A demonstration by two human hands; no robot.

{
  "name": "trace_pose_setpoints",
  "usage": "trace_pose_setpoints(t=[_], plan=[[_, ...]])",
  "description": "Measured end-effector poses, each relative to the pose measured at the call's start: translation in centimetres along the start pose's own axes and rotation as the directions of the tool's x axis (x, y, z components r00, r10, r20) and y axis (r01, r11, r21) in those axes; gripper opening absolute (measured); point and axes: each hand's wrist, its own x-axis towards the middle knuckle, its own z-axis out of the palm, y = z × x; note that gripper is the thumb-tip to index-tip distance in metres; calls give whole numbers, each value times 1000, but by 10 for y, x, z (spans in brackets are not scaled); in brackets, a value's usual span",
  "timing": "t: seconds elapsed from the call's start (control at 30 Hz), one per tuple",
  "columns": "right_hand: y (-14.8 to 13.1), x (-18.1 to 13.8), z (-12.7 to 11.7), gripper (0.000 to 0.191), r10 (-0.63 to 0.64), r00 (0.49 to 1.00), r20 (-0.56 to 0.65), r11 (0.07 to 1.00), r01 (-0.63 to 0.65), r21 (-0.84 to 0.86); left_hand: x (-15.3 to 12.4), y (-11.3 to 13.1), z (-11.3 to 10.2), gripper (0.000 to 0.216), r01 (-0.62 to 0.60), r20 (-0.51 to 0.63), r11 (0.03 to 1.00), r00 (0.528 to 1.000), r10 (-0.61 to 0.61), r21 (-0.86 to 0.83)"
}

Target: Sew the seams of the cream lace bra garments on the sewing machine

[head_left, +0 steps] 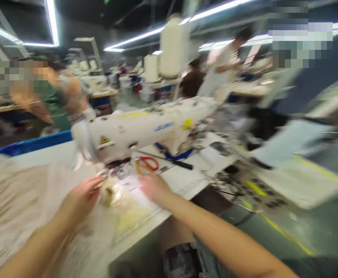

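The view is smeared by motion. A white sewing machine (140,129) lies across the table in front of me. My left hand (83,197) is closed near the machine's needle end, its fingertips pinched at the edge of a pale, thin fabric (114,216). Below the machine arm, my right hand (156,189) rests low over the lit tabletop; blur hides its fingers. Just beyond it are scissors (150,164) with red-orange handles, and I cannot tell whether the hand touches them.
Beige fabric (15,197) is heaped on the left of the white table (186,183). A dark-handled rod (183,165) lies beyond the scissors. Large thread cones (173,48) stand behind the machine. Other people (219,71) are at benches farther back.
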Motion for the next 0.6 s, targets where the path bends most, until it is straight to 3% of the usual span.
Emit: trace_pose_setpoints(t=[0.07, 0.13, 0.27, 0.33, 0.5, 0.6], plan=[[8, 8, 13, 27, 47, 999, -14, 996, -46, 73, -21, -32, -8, 33, -84, 63, 984, 995, 75, 156], [9, 15, 23, 29, 36, 999, -19, 993, -33, 117, -28, -45, -7, 34, -180, 154, 920, 979, 133, 347], [-3, 22, 24, 20, 33, 995, 92, 991, -45, 124, -12, -44, -7, 31, -56, 155, 797, 987, -47, 601], [-8, 25, 22, 21, 41, 992, 121, 992, -55, 117, -1, -41, -14, 28, -72, 175, 777, 983, -50, 625], [-7, 28, 23, 29, 27, 996, 82, 986, -40, 160, 25, -44, -33, 14, -223, 372, 798, 928, -2, 561], [-3, 29, 27, 28, 27, 996, 88, 987, -41, 158, 48, -53, -33, 18, -190, 401, 833, 915, -41, 520]])
